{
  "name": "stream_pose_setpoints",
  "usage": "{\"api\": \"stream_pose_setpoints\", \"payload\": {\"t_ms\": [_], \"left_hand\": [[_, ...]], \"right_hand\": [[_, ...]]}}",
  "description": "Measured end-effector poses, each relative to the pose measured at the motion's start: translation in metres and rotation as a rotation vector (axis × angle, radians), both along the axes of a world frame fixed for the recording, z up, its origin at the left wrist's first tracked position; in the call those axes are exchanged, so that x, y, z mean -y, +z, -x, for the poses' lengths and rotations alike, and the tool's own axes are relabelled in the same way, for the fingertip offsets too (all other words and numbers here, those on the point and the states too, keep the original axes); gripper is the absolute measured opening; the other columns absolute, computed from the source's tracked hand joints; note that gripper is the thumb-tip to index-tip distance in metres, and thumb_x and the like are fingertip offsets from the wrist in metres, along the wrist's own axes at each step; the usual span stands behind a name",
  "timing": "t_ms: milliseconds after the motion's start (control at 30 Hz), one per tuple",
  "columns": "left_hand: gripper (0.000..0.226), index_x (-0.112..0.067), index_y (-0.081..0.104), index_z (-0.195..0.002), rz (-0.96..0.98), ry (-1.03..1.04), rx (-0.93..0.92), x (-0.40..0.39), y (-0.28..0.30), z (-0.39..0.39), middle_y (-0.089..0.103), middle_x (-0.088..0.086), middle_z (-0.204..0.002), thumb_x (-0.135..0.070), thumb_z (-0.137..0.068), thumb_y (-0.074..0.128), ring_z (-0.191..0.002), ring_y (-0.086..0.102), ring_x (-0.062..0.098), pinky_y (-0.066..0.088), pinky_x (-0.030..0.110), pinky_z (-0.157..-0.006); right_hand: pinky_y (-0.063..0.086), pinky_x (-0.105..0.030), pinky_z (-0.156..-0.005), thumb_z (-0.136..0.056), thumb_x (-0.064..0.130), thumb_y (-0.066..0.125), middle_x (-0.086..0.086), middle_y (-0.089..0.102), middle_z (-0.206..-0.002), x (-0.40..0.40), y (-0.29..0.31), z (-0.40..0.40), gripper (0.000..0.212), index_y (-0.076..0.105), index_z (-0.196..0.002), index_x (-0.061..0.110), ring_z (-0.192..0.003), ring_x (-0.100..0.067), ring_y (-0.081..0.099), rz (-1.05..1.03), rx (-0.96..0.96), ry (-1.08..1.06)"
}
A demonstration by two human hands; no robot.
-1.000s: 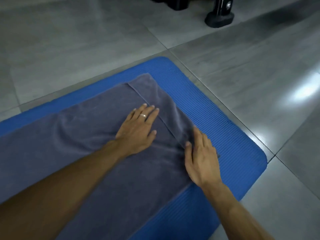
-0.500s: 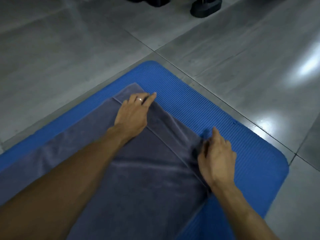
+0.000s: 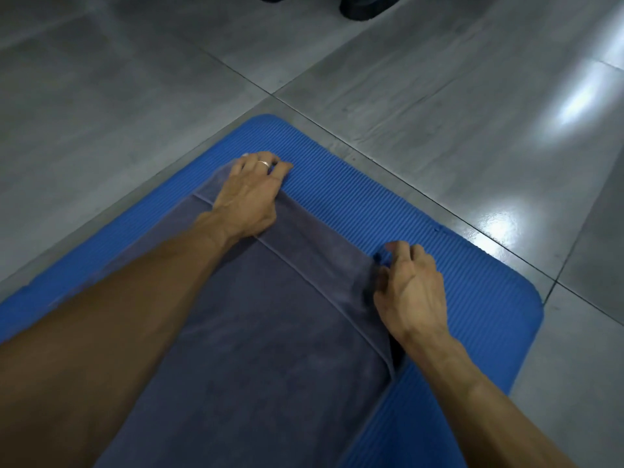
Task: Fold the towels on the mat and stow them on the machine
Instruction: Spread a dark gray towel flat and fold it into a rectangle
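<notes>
A grey towel (image 3: 277, 332) lies spread on the blue ribbed mat (image 3: 439, 265), with a band seam running across near its right end. My left hand (image 3: 250, 194), with a ring, has its fingers curled over the towel's far end corner. My right hand (image 3: 410, 292) pinches the towel's near end corner, which is lifted slightly off the mat. My forearms hide parts of the towel. The machine is not clearly in view.
Grey floor tiles (image 3: 439, 113) surround the mat, with bright light reflections at the right. Dark bases of some equipment (image 3: 364, 6) stand at the top edge.
Both hands slid from the middle of the towel out to its end edge and curled onto its two corners. The view shifted, with the mat lower in frame.
</notes>
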State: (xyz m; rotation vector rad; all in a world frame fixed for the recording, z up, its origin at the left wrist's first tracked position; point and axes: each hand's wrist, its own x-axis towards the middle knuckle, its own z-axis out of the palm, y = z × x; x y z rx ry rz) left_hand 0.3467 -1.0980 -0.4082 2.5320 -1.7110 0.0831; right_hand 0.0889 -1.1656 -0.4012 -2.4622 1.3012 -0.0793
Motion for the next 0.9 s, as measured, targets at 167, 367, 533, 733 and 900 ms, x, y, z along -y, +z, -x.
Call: {"api": "stream_pose_setpoints", "payload": {"t_ms": [167,367,533,733,900], "left_hand": [[0.073,-0.020,-0.002,-0.154,-0.187,0.169,-0.202,-0.006,-0.034,0.031,-0.003,0.004,-0.163,-0.060,-0.096,0.017,-0.148,-0.011,0.032,-0.005,0.056,-0.117],[0.082,-0.038,-0.008,-0.152,-0.297,0.149,-0.172,-0.006,-0.036,0.019,-0.012,-0.004,-0.162,-0.079,-0.083,0.011,-0.145,-0.021,0.033,-0.012,0.063,-0.111],[0.053,-0.032,0.012,-0.153,-0.251,0.133,-0.288,-0.007,-0.026,0.010,0.005,-0.003,-0.162,-0.038,-0.102,0.027,-0.148,-0.007,0.031,-0.005,0.062,-0.114],[0.033,-0.014,0.053,-0.126,-0.095,0.070,-0.099,-0.024,-0.003,-0.006,0.053,0.011,-0.117,-0.008,-0.094,0.044,-0.112,0.046,0.030,0.044,0.047,-0.093],[0.021,-0.013,0.062,-0.110,-0.139,0.044,0.108,-0.054,0.016,0.004,0.053,0.009,-0.114,-0.013,-0.092,0.051,-0.110,0.044,0.029,0.039,0.040,-0.080]], "right_hand": [[0.024,-0.049,-0.115,-0.097,0.040,0.032,-0.017,0.028,-0.156,-0.037,-0.017,-0.049,0.062,0.034,-0.147,0.003,-0.144,-0.034,0.024,0.058,0.076,0.117],[-0.004,-0.050,-0.120,-0.096,0.057,0.002,-0.005,-0.006,-0.163,-0.037,-0.037,0.004,0.067,0.002,-0.156,0.026,-0.150,-0.028,-0.008,0.045,-0.164,0.269],[0.020,-0.047,-0.117,-0.098,0.046,0.010,-0.006,0.025,-0.159,-0.027,-0.024,0.041,0.065,0.021,-0.154,0.014,-0.148,-0.024,0.019,-0.002,-0.089,0.133],[0.044,-0.043,-0.087,-0.093,0.015,0.048,-0.012,0.056,-0.114,-0.005,0.001,0.030,0.039,0.049,-0.131,0.010,-0.103,-0.033,0.055,-0.172,-0.020,-0.024],[0.054,-0.034,-0.067,-0.089,0.022,0.057,-0.003,0.065,-0.083,-0.001,0.026,0.027,0.006,0.062,-0.086,0.024,-0.077,-0.020,0.061,-0.404,-0.041,0.041]]}}
